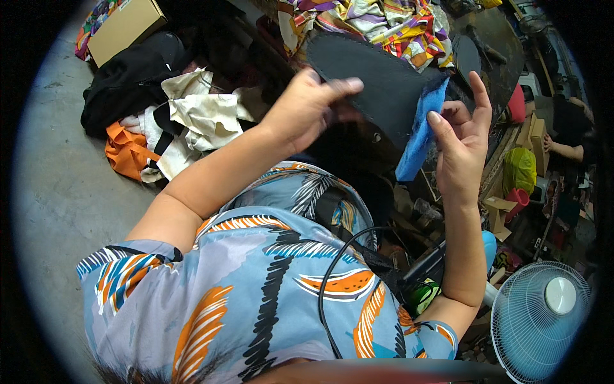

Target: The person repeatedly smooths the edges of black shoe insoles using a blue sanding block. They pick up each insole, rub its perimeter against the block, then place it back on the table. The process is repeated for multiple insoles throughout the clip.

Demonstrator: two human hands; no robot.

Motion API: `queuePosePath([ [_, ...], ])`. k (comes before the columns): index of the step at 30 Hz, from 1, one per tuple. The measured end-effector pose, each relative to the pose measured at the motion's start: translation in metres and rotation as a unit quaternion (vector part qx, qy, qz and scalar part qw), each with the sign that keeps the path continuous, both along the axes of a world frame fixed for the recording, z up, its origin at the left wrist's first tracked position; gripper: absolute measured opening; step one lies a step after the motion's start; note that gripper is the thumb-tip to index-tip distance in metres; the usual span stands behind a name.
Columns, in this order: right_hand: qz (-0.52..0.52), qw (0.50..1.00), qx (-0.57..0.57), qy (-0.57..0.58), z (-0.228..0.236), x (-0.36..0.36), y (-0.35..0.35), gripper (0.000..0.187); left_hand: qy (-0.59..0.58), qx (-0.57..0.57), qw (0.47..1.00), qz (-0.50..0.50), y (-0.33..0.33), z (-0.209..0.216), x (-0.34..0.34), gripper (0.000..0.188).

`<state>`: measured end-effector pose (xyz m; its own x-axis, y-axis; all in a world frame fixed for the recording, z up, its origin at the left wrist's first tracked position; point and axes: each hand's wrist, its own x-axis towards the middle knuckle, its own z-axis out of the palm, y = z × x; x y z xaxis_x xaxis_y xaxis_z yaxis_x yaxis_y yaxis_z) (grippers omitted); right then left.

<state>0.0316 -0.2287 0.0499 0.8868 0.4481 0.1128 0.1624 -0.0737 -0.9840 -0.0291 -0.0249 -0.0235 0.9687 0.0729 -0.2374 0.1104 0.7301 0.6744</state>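
A flat black panel (374,80) with a rounded end and what look like stitch marks along its edge is held up in front of me. Along its right side runs a strip of fuzzy blue cloth (419,137). My left hand (311,105), a little blurred, grips the panel's left edge, thumb on top and fingers partly hidden beneath. With thumb and bent forefinger my right hand (462,137) pinches the blue cloth, another finger raised. Just beyond the panel lies a heap of brightly patterned cloth (409,32).
On the left are a cardboard box (126,32), a black bag (128,83), cream cloth pieces (208,118) and an orange bag (128,150). A fan (540,320) stands at lower right. Beyond it are a yellow-green bag (519,171) and another person's arm (566,150). A black cable (325,281) crosses my shirt.
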Motion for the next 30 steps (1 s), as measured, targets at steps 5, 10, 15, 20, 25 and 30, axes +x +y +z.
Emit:
queuePosePath([
  [5,0.051,0.989,-0.065,-0.126,-0.004,-0.007,-0.001,0.076,-0.303,0.551,0.730,0.268,0.028,0.016,0.012,0.044],
  [10,0.097,0.984,-0.053,-0.143,-0.005,-0.018,0.004,0.067,-0.243,0.622,0.744,-0.034,0.019,0.019,0.008,0.033],
  [15,-0.016,0.989,-0.142,-0.043,0.023,0.007,-0.016,0.031,-0.376,0.621,0.685,0.056,0.024,0.011,0.013,0.025],
  [20,0.136,0.957,-0.173,-0.188,0.021,0.016,-0.019,0.025,-0.406,0.632,0.658,0.049,0.021,0.008,0.015,0.024],
  [25,0.166,0.933,-0.240,-0.208,0.026,0.018,-0.019,0.025,-0.414,0.640,0.643,0.067,0.023,0.010,0.015,0.023],
  [30,0.153,0.944,-0.203,-0.211,0.032,0.025,-0.018,0.027,-0.425,0.681,0.591,0.072,0.018,0.010,0.011,0.024],
])
